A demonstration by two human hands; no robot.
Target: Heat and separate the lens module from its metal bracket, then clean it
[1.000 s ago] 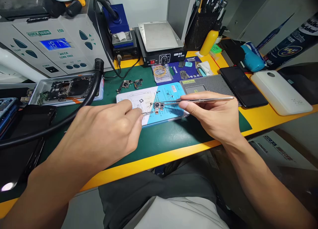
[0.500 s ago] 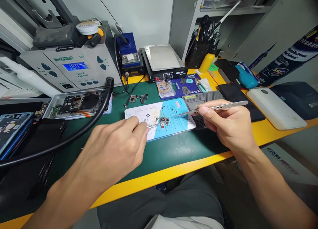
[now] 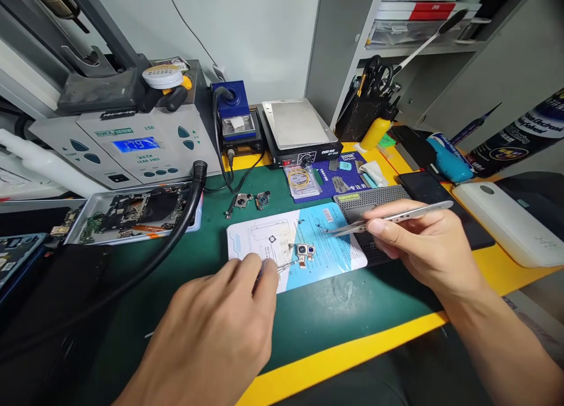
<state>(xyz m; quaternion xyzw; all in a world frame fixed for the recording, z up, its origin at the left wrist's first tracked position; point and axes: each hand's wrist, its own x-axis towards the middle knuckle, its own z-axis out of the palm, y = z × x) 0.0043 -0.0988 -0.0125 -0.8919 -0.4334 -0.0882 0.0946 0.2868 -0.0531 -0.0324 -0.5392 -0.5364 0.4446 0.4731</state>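
My left hand (image 3: 233, 312) is closed around slim metal tweezers (image 3: 288, 266), mostly hidden by the fingers. Their tip reaches the lower left of a small phone camera module (image 3: 303, 251); contact is hard to tell. That module lies on a blue and white printed card (image 3: 251, 241). My right hand (image 3: 423, 247) pinches a second pair of silver tweezers (image 3: 408, 212), pointing left. Their tips hover at or just over the blue part of the card, near tiny dark parts (image 3: 319, 225). Two more camera modules (image 3: 242, 201) lie behind the card.
A hot air station (image 3: 136, 147) stands at the left, its black hose (image 3: 194, 200) curving down in front. Behind the card is a heating plate (image 3: 299, 127). A perforated metal plate (image 3: 374, 200) touches the card's right end. A white power bank (image 3: 506, 224) lies far right.
The view has shifted, so the bench sits lower in the picture. Both hands keep their tweezers, and the camera module stays on the card. The station's display changes from about 180 to 179.
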